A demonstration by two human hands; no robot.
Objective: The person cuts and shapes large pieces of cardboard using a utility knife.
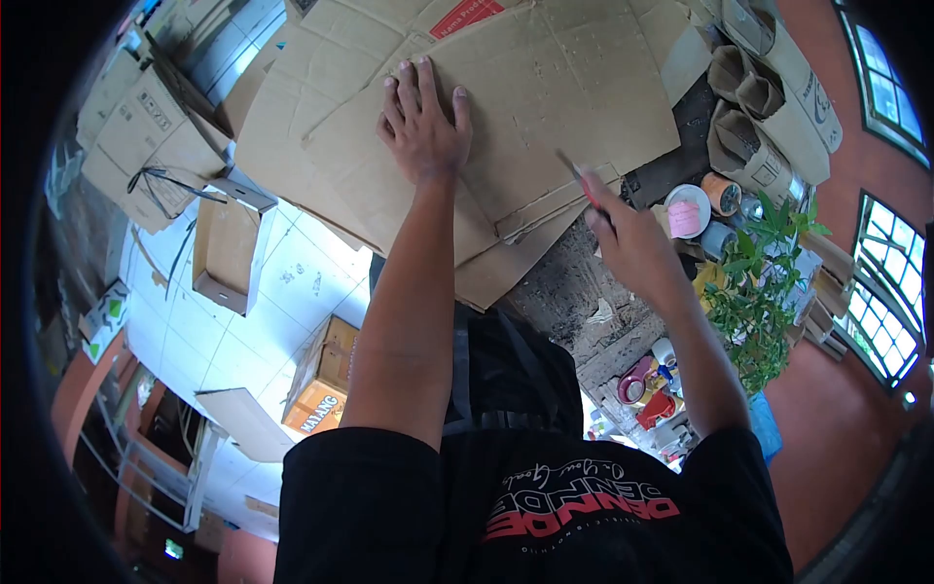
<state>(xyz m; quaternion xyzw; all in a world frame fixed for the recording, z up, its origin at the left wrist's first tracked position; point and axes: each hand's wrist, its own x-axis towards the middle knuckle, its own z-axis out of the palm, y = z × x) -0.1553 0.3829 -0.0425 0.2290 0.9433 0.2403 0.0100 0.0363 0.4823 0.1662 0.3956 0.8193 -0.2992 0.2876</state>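
Head view: the cardboard sheet (545,88) lies beneath the left hand (425,136), spreading past it towards the right hand (637,238). The left hand is opened out, palm down with fingers apart, on the sheet; the right grips a knife (569,165) by its red handle, blade slanting over the board (blurred, so I cannot tell whether it touches). For clean cutting, I would press the left palm firmly, fingers clear of the blade's line, and draw the knife in steady, shallow strokes. Cutting where the worktop (574,282) supports the board should limit buckling.

The sheet looks brown and flat, with long creases, scuffs and small damaged spots between the hands. A narrow strip (555,202) runs along its edge, just left of the right hand. Other cardboard lies underneath, and a red printed patch (465,15) shows beyond the left fingertips.
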